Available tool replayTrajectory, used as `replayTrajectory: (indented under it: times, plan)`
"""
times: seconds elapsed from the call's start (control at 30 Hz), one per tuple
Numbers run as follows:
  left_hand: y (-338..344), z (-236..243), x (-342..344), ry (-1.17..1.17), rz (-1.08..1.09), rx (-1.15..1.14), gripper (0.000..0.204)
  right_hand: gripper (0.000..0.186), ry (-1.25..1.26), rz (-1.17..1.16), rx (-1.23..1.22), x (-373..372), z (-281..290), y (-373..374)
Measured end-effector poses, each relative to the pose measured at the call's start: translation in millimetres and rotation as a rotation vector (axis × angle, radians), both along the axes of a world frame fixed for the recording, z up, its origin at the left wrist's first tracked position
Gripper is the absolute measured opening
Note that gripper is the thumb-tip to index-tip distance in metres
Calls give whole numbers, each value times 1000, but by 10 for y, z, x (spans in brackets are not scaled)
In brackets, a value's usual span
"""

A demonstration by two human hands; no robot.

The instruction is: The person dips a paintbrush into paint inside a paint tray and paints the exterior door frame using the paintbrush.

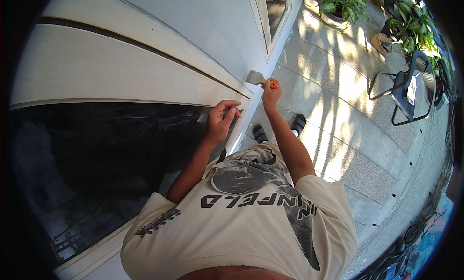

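A paintbrush (255, 77) with wide pale bristles and an orange-ended handle is gripped in my right hand (271, 92). Its bristles lie at the edge of the white wall (212, 33), close to a corner; whether they press on it I cannot tell. My left hand (221, 120) is raised beside the end of the cream frame (130, 67), above a dark glass pane (106, 149). Its fingers are loosely bent, thumb and forefinger apart, with nothing seen in them. Whether its fingertips touch the frame is unclear.
A smaller framed window (276, 14) is set in the wall ahead. On the tiled floor (333, 86) to the right stands a black folding chair (411, 89) with something white on its seat. Potted plants (338, 9) stand at the far right. My sandalled feet (261, 133) are below.
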State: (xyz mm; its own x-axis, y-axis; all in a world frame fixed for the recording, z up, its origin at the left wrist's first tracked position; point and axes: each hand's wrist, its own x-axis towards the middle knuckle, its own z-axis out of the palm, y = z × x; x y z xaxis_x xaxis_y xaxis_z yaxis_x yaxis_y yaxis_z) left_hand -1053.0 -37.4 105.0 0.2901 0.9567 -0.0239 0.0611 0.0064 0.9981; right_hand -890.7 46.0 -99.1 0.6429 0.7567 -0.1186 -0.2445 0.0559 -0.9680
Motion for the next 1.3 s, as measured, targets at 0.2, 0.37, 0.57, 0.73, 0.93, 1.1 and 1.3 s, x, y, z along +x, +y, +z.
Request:
replayTrajectory:
  times: [0.2, 0.37, 0.57, 0.73, 0.93, 1.1, 1.3]
  plan:
    - [-83, -37, -42, 4, 29, -17, 19, 14, 137, 106, 200, -261, 1393, -32]
    - [-94, -29, -42, -12, 68, -42, 19, 14, 313, 100, 448, -132, 2538, -156]
    - [-106, -8, -44, -29, 70, -20, 19, 18, 497, 63, 524, -127, 2281, -54]
    - [-99, -14, -90, -15, 59, 0, 19, 16, 335, 42, 312, -282, 1050, -137]
    - [-98, 1, -87, -12, 45, -6, 19, 15, 139, -1, 34, -88, -296, -105]
    - [-141, -23, -60, 17, 30, 6, 18, 17, -35, 99, -70, -221, -146, 84]
    - [-202, -36, -97, 7, 59, 1, 18, 16, 253, 105, 164, -197, 1377, 45]
